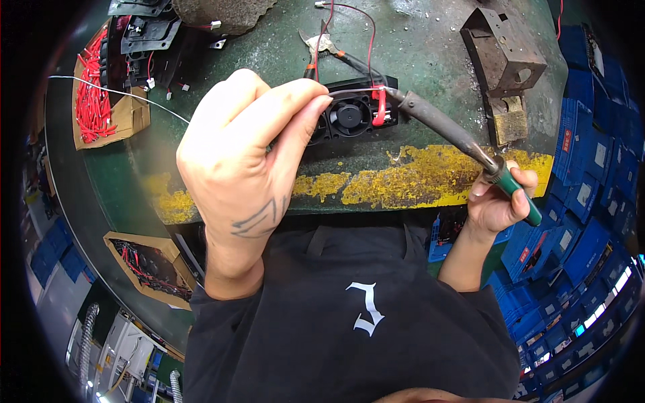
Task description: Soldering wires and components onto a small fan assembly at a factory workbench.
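My left hand (238,138) pinches a thin solder wire (121,89) between thumb and forefinger. Its end reaches right, to the tip of a soldering iron (447,127). My right hand (497,208) is wrapped round the iron's green handle. Both tips meet at the upper right of a black plastic housing (384,82), beside a red wire (381,113); whether they touch exactly is too small to tell. A small black fan (349,117) sits in the housing, whose left part my left hand hides. Thin red and dark leads rise from it to a white connector (320,5).
Orange-handled cutting pliers (318,44) lie behind the housing. A rusty metal bracket (504,57) stands at the right. Cardboard boxes hold red parts (93,101) and dark wired parts (151,269) at the left. Black housings (149,37) lie far left; blue bins (578,168) are stacked right.
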Available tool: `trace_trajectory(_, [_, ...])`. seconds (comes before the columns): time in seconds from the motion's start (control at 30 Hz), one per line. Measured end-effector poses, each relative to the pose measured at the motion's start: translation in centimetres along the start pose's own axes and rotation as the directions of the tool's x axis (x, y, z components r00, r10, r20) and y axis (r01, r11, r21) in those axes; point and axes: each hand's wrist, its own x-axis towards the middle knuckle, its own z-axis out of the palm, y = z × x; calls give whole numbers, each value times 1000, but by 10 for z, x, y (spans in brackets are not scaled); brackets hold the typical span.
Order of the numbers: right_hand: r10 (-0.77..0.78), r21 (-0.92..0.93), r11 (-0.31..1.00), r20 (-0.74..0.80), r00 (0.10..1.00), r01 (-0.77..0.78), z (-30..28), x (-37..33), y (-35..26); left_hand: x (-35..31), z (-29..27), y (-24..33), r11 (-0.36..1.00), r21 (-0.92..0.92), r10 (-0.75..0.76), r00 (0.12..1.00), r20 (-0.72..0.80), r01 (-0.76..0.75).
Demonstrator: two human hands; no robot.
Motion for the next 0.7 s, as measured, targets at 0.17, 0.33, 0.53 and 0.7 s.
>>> trace_trajectory(0.17, [22,101,995,-44,999,-17,-4,1,-1,-2,-2,-1,999,-27,-20,998,-52,18])
trace_trajectory(0.33, [12,86,996,-57,998,-7,0,1,-1,-13,-6,2,969,-93,-239,962,-131,228])
trace_trajectory(0.53, [-29,95,995,-57,998,35,-1,1,0,-27,-17,-17,997,80,-19,1000,-13,20])
trace_trajectory(0.7, [-63,95,993,-113,992,74,-1,0,2,-20,-4,-20,992,74,86,982,165,-99])
